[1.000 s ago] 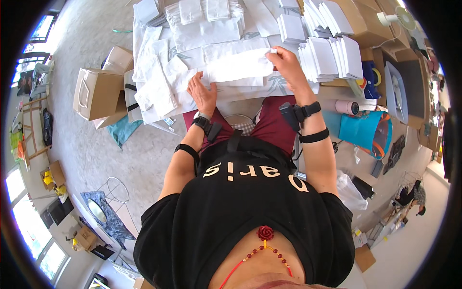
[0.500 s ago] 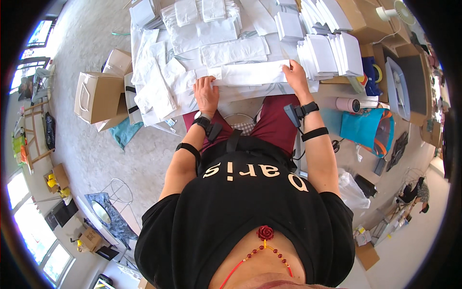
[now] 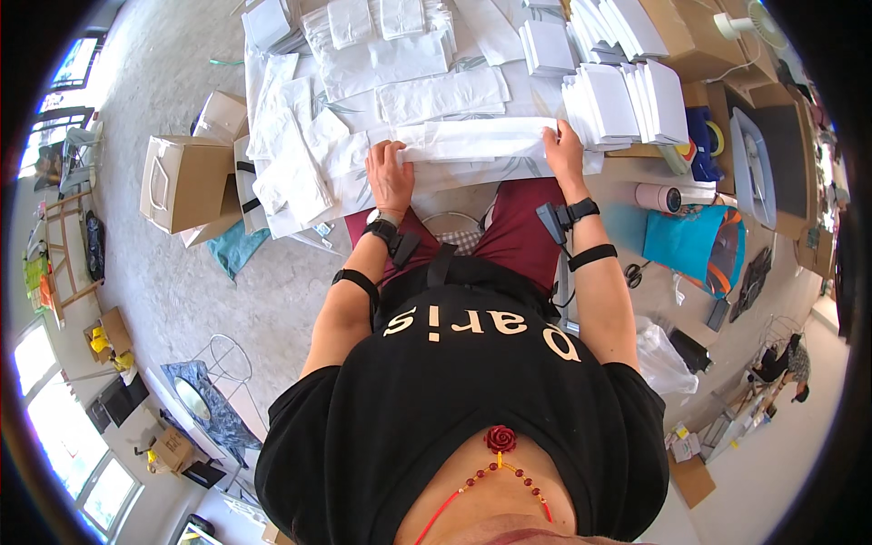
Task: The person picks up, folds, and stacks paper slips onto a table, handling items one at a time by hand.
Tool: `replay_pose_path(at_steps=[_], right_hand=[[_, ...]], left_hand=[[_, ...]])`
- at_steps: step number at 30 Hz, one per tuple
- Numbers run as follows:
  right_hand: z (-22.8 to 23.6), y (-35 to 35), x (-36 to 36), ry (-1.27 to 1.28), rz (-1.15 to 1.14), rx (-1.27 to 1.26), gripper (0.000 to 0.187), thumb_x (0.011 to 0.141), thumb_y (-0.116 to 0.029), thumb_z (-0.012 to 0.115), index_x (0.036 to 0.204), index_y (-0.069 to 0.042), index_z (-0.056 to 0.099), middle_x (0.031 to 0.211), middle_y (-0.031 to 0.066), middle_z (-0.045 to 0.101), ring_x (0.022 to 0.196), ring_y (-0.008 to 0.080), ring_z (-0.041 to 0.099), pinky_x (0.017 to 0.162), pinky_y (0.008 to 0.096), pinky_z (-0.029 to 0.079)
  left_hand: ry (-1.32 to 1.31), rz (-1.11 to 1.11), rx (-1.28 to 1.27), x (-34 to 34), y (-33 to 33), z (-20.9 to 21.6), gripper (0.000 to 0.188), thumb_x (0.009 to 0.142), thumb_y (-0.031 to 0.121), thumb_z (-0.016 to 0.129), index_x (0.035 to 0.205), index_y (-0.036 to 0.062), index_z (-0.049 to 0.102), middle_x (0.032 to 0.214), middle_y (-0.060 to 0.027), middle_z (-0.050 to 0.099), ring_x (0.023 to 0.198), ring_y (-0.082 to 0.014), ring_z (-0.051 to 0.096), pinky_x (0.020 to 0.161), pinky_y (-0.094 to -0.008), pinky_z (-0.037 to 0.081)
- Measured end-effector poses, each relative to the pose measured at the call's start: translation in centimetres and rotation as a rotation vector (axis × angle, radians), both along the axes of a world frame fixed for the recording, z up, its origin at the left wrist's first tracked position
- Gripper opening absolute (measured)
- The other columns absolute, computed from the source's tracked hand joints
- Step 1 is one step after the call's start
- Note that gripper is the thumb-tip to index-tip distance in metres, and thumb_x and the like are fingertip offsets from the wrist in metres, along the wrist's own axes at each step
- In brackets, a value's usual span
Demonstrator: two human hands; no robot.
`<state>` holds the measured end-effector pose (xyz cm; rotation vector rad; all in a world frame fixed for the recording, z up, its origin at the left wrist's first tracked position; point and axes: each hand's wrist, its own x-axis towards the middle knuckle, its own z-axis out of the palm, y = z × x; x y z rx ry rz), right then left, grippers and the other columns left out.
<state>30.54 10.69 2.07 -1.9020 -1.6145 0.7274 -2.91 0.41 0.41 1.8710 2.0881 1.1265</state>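
Observation:
A long white folded strip, thin and slightly see-through like plastic film, lies stretched along the near side of the table. My left hand has curled fingers pressed on its left end. At the other end, my right hand pinches the corner between thumb and fingers. Just beyond the strip rests a similar flat white packet. Left of my left hand, more thin white sheets overlap in a loose heap. Stacks of folded white packets stand close beyond my right hand.
The leaf-patterned table cover ends just above my lap. More white packets lie at the far side. Cardboard boxes stand on the floor at left. On the right are a turquoise bag, a pink cylinder and a small fan.
My right hand has shifted slightly right and nearer, and the strip's right end has gone with it. My left hand has stayed almost in place.

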Motion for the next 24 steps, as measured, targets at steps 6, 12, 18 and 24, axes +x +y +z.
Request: replay_pose_path(at_steps=[6, 12, 18, 24], right_hand=[[-0.8, -0.3, 0.2, -0.063, 0.015, 0.038, 0.039, 0.097, -0.025, 0.065, 0.123, 0.004, 0.065, 0.114, 0.0297, 0.070, 0.109, 0.0455, 0.067, 0.093, 0.0479, 0.053], [-2.7, -0.7, 0.9, -0.124, -0.001, 0.134, 0.038, 0.097, -0.030, 0.067, 0.120, 0.000, 0.066, 0.104, 0.0242, 0.073, 0.097, 0.0396, 0.070, 0.084, 0.0455, 0.054], [-2.3, -0.9, 0.5, -0.059, -0.005, 0.068, 0.030, 0.096, -0.020, 0.066, 0.116, 0.003, 0.067, 0.108, 0.0265, 0.072, 0.102, 0.0432, 0.069, 0.089, 0.0464, 0.054], [-2.4, -0.9, 0.4, -0.066, -0.010, 0.089, 0.026, 0.096, -0.018, 0.066, 0.112, 0.002, 0.067, 0.102, 0.0245, 0.072, 0.096, 0.0422, 0.070, 0.086, 0.0461, 0.053]], left_hand=[[0.009, -0.010, -0.025, -0.1, -0.2, -0.1, 0.037, 0.074, -0.001, 0.069, 0.108, 0.0104, 0.061, 0.113, -0.0100, 0.060, 0.109, -0.0331, 0.057, 0.095, -0.0459, 0.043], [0.025, -0.027, -0.018, 0.2, -0.1, 0.0, 0.034, 0.073, 0.000, 0.069, 0.105, 0.0105, 0.063, 0.112, -0.0087, 0.061, 0.108, -0.0321, 0.057, 0.094, -0.0453, 0.043], [0.045, -0.032, -0.005, 0.0, -0.1, -0.2, 0.035, 0.072, 0.000, 0.069, 0.105, 0.0105, 0.063, 0.111, -0.0085, 0.061, 0.107, -0.0318, 0.057, 0.092, -0.0455, 0.043], [0.045, -0.032, -0.061, 0.2, -0.1, 0.0, 0.035, 0.075, 0.000, 0.071, 0.107, 0.0109, 0.062, 0.113, -0.0088, 0.060, 0.111, -0.0325, 0.056, 0.097, -0.0447, 0.043]])
